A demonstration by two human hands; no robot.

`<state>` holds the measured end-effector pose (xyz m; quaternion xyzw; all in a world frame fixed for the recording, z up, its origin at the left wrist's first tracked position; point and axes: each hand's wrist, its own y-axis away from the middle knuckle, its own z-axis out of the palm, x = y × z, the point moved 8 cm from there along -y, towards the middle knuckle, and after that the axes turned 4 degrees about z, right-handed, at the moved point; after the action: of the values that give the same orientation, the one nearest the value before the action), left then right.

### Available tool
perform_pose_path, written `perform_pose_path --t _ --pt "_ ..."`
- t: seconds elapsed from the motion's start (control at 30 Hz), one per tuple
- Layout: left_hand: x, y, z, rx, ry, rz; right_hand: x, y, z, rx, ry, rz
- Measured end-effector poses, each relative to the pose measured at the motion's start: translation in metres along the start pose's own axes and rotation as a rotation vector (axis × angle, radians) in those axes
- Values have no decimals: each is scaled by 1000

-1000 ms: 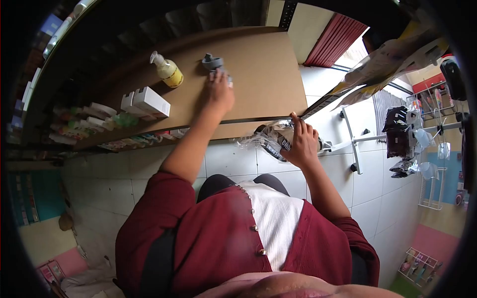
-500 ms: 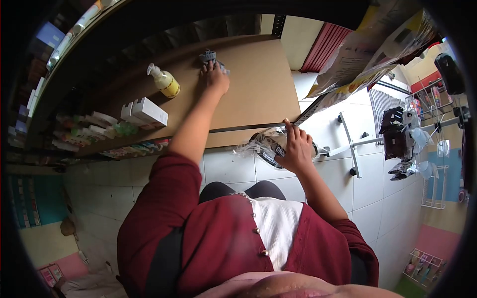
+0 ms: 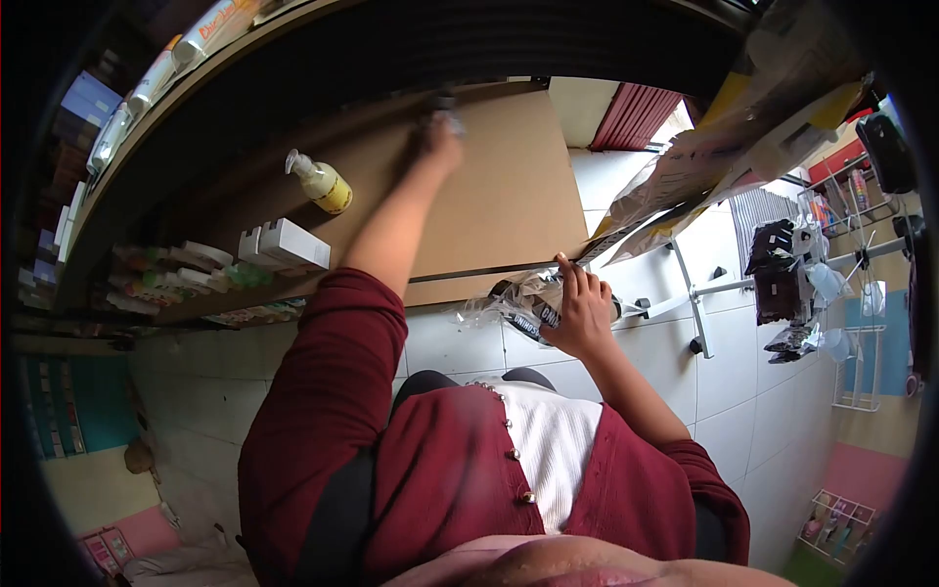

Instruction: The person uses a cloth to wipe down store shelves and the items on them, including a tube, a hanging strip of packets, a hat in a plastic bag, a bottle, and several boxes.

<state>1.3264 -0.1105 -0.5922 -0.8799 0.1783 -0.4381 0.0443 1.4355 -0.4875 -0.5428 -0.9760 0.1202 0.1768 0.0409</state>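
Observation:
My left hand (image 3: 442, 152) reaches far across a brown shelf board (image 3: 499, 186), its fingers closed on a grey cloth (image 3: 447, 119) pressed to the surface near the back. Motion smears both hand and cloth. Left of that arm, a pump bottle (image 3: 323, 186) with yellowish contents stands on the board. My right hand (image 3: 584, 313) is at the board's front edge, fingers stretched out and a fingertip at the dark rim. Under it shows a clear plastic-wrapped package (image 3: 528, 303) with black and white printing, partly hidden by the hand.
White boxes (image 3: 284, 245) and a row of small packaged goods (image 3: 181, 269) stand on the board's left part. An upper shelf (image 3: 176, 108) with tubes overhangs it. Plastic packets (image 3: 724, 147) hang at the right, near a wheeled display stand (image 3: 699, 293) on the tiled floor.
My left hand has slid the cloth further back and slightly right along the board. My right hand stays at the front edge. The view has tipped a little.

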Motion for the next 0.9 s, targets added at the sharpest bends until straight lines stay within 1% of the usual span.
perform_pose_path --t 0.03,0.07,0.13,0.17,0.23,0.27,0.37,0.4,0.43,0.47,0.53,0.57,0.6,0.63,0.67,0.73,0.77,0.8,0.83,0.87,0.9 --pt "-29 -7 -32 213 96 -269 0 3 0 6 -8 -2" --pt "-40 -19 -46 205 99 -264 1 4 -1 9 -6 7" --pt "-51 -37 -78 230 -354 -241 -1 3 -3 -5 -4 -2" --pt "-34 -32 -87 235 -351 -238 -1 3 -4 1 -2 -5" --pt "15 -11 -113 326 -332 -311 -2 3 -3 3 38 -2" --pt "16 -9 -108 329 -333 -310 0 2 -1 -31 12 9" --pt "20 -5 -82 271 -621 -276 -1 2 -2 -41 31 1" --pt "21 -5 -74 250 -717 -267 -1 2 -2 -100 23 22" --pt "24 -2 -66 227 -812 -260 -1 2 -1 -101 25 19" --pt "34 -1 -61 231 -809 -262 -2 3 -3 -75 38 2" --pt "47 2 -32 -84 -978 -252 -2 3 -5 -34 44 -17" --pt "66 8 -45 -85 -975 -256 -1 2 -4 -37 47 -18" --pt "91 17 -58 -205 -980 -237 0 2 -3 -26 44 -18" --pt "100 25 -61 -326 -984 -222 -1 3 -2 -20 39 -19" --pt "92 27 -59 -328 -987 -230 0 2 -1 -30 17 -15" --pt "96 19 -56 56 -533 74 1 3 1 -37 7 -19" --pt "66 9 -41 59 -533 74 2 2 0 -33 2 -18" --pt "41 -3 -28 124 -399 288 2 3 -1 -33 5 -19" --pt "32 -8 -27 191 -260 503 2 2 -1 -39 13 -18" --pt "25 -11 -34 194 -258 502 1 2 -1 -48 20 -16" --pt "14 -14 -39 193 -233 457 0 2 -2 -50 24 -17"
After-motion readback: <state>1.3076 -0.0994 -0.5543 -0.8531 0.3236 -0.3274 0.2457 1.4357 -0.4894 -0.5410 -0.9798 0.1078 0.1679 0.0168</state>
